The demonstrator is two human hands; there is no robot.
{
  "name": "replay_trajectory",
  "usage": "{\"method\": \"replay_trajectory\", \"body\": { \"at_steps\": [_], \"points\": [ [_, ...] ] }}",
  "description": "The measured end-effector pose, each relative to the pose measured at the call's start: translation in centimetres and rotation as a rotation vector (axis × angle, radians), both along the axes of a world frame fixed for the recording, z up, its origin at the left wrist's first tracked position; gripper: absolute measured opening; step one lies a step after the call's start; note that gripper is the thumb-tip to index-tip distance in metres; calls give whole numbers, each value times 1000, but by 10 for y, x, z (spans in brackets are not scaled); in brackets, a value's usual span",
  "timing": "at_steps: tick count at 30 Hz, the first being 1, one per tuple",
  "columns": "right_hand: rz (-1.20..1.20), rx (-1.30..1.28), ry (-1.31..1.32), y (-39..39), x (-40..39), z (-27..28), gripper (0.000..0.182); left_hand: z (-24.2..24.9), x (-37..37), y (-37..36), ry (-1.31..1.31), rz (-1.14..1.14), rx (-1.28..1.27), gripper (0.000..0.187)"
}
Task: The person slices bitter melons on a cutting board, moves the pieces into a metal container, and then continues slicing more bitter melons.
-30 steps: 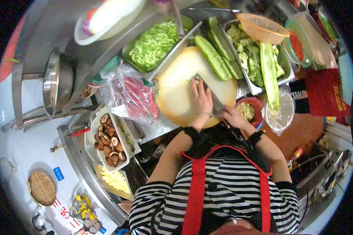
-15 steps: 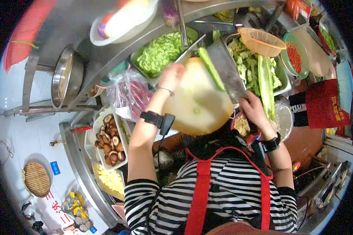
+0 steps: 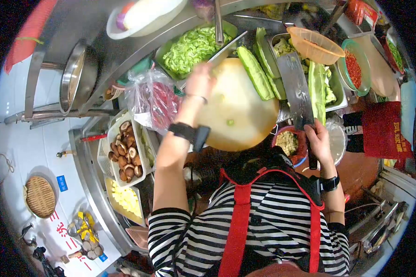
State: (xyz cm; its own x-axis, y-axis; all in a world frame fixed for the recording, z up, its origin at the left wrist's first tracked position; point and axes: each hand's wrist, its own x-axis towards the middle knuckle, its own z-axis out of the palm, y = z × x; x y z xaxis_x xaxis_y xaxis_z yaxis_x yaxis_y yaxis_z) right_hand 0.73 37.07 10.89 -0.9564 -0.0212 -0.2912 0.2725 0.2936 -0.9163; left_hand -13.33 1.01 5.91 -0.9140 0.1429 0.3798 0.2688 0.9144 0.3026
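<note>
Cleaver in right hand, left hand blurred at cutting board.

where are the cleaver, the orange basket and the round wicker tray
cleaver (image 3: 295, 85), head view, middle of the blade
orange basket (image 3: 310, 51), head view, side wall
round wicker tray (image 3: 40, 197), head view, woven middle

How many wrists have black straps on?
2: the left wrist, behind the blurred left hand, and the right wrist, behind the right hand holding the cleaver.
</note>
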Motion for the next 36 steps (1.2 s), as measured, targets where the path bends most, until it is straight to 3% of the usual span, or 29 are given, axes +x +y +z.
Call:
{"method": "replay_trajectory", "body": {
  "at_steps": [2,4,6,7,8,10,14,16,17,18,20,21,23,25,27,28,30,36],
  "points": [
    [15,5,3,1,-1,0,9,49,-4,-11,65,178,45,36],
    [-10,7,208,2,-5,-7,8,45,8,-17,-342,141,-22,32],
    [-15,16,185,7,-7,-7,8,8,40,1,-804,-21,-29,28],
    [-18,28,160,10,-7,-7,8,-39,66,5,-687,-148,-131,33],
    [-19,20,168,11,-10,-7,8,-27,87,31,-731,-204,-312,36],
    [14,-9,163,14,-13,-5,9,-88,117,43,-583,-121,-206,34],
    [-1,-88,177,17,-15,7,8,-90,113,44,-539,-109,-78,26],
    [30,-13,251,26,-18,-5,8,-75,93,33,-553,9,17,23],
    [20,-48,248,26,-18,-3,8,-70,76,23,-198,81,106,21],
    [7,-82,238,26,-16,-2,8,-13,57,19,-136,79,-46,26],
    [-40,-87,157,26,-12,7,9,51,29,14,420,156,-260,32],
    [-71,-124,167,25,-11,10,9,48,19,18,416,147,-254,32],
    [-105,-153,165,28,-8,18,9,45,-1,27,275,-124,-207,25],
    [-127,-138,172,30,-5,20,9,11,-14,64,129,-376,-227,28],
    [-142,-128,162,35,0,19,9,-23,-12,100,9,-484,-474,50],
    [-160,-124,167,38,3,16,9,-36,-17,111,18,-501,-472,50],
    [-166,-86,192,44,10,13,8,-54,-25,128,124,-769,-535,46],
    [-237,-268,101,55,29,15,8,-59,-28,135,68,-854,-625,38]
  ]
}}
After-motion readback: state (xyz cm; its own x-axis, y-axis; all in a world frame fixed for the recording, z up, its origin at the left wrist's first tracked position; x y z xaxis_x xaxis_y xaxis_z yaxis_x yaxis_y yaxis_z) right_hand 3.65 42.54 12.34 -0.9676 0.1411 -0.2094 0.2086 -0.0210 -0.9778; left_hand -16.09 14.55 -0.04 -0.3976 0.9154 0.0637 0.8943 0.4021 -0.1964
